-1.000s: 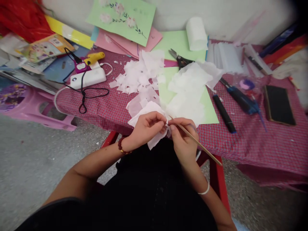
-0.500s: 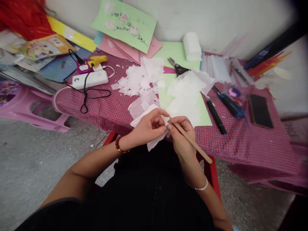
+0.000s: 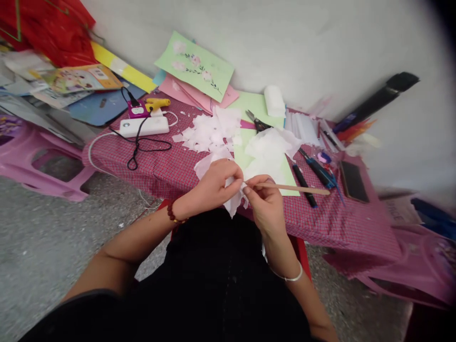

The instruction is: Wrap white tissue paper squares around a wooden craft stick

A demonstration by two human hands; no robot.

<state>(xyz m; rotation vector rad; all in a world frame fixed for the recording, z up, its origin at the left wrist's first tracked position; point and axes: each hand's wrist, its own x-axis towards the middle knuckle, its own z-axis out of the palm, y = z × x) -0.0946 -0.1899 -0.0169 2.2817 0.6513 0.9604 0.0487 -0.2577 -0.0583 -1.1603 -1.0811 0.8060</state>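
Observation:
My left hand (image 3: 219,187) is closed in a pinch, its thumb and fingertips on a small bit of white tissue paper (image 3: 243,186). Close beside it, my right hand (image 3: 266,206) grips a flat wooden craft stick (image 3: 295,188), which points out to the right; its inner end is at the fingertips by the tissue. A loose tissue sheet (image 3: 233,205) hangs below the hands, partly hidden by the left one. Beyond them lie a pile of torn tissue pieces (image 3: 204,133) and a crumpled tissue sheet (image 3: 267,154) on green paper (image 3: 290,183).
On the checked tablecloth (image 3: 192,178) are scissors (image 3: 257,121), a black marker (image 3: 304,185), a blue-handled tool (image 3: 318,172) and a phone (image 3: 354,181). A white power strip (image 3: 144,126) with a black cord and a yellow glue gun (image 3: 157,104) lie at left. A flower-decorated green card (image 3: 195,66) leans behind.
The craft stick has swung from slanting down to the right to nearly level. Both hands stay together at the tissue. The camera view has shifted and tilted slightly.

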